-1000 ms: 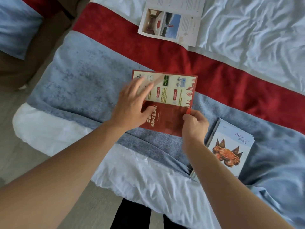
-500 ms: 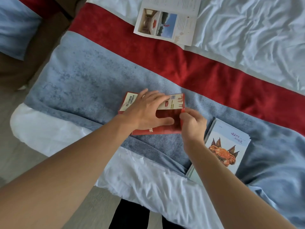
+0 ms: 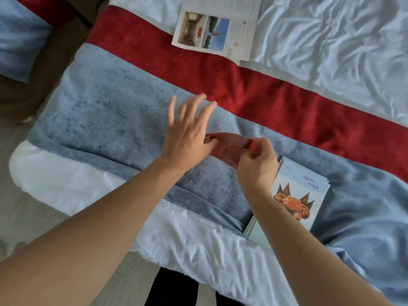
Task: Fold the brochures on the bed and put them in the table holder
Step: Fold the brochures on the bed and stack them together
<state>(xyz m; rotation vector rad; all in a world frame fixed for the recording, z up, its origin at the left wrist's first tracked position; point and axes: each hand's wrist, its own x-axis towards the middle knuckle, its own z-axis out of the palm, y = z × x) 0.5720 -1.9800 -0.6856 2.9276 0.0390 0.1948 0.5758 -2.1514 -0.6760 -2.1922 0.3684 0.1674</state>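
- Head view: bed, with no table holder in sight.
- Open brochure at the far side, unfolded.
- Crab brochure near the edge, apparently folded.
- Red brochure, folded, pinched by right hand.
- Left hand fingers spread, holding nothing.

A hotel-style bedroom: a made bed with rumpled white sheets and a red-and-blue velvety bed runner, tourist brochures scattered at the far side.
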